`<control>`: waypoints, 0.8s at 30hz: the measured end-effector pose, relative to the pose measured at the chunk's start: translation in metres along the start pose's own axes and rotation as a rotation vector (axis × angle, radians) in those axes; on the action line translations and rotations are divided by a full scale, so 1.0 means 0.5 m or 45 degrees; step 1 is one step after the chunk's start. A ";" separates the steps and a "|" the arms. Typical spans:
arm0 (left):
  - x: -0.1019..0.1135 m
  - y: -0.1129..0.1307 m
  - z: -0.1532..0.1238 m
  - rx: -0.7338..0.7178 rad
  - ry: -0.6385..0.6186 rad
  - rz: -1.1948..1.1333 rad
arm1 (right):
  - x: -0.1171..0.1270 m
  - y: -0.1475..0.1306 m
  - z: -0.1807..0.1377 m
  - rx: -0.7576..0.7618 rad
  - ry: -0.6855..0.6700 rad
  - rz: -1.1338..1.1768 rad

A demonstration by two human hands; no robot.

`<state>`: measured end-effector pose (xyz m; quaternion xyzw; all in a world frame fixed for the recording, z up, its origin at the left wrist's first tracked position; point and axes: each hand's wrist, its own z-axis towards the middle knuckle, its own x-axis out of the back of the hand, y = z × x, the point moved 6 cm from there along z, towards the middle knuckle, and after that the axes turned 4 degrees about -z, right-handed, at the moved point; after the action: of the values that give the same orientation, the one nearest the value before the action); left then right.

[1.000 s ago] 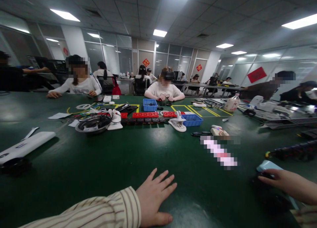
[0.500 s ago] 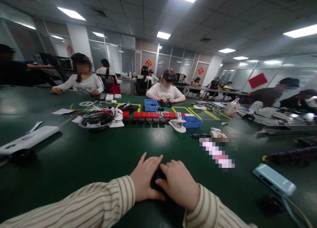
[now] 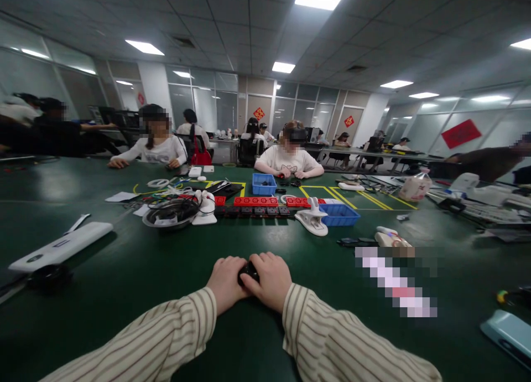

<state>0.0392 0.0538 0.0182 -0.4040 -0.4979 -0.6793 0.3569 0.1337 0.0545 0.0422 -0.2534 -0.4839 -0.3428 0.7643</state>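
My left hand (image 3: 225, 281) and my right hand (image 3: 271, 278) meet over the green table, fingers curled around a small glossy black object (image 3: 249, 272). Only its middle shows between them; the hands cover the rest, and its kind cannot be made out. My right thumb lies across the near side of it. Beyond my hands, a row of red sockets (image 3: 255, 201) stands behind a row of black ones (image 3: 257, 211). A white clip-on stand (image 3: 312, 218) sits at the right end of these rows.
A metal bowl of cables (image 3: 168, 217) stands at left, near a long white device (image 3: 62, 246). Blue bins (image 3: 340, 215) and a plastic bottle (image 3: 416, 184) are farther back. A light-blue device (image 3: 508, 335) lies at right. A person (image 3: 289, 155) sits across the table.
My left hand's fingers, spread before, have curled around the black object. Both hands have drawn together and sit a little farther left in view. The view has also turned slightly.
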 end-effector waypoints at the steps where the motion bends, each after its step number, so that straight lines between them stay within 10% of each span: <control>1: -0.002 -0.004 0.008 0.023 -0.001 0.023 | -0.001 0.005 0.006 -0.007 0.030 0.001; 18: -0.038 -0.029 0.077 -0.348 -0.243 -0.113 | 0.019 -0.003 0.000 0.308 0.280 0.550; 24: -0.027 -0.027 0.061 -0.313 -0.135 -0.172 | 0.029 0.011 -0.008 0.144 0.357 0.446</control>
<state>0.0386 0.0878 0.0064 -0.4454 -0.4552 -0.7354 0.2315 0.1446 0.0511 0.0534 -0.2402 -0.3398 -0.2090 0.8850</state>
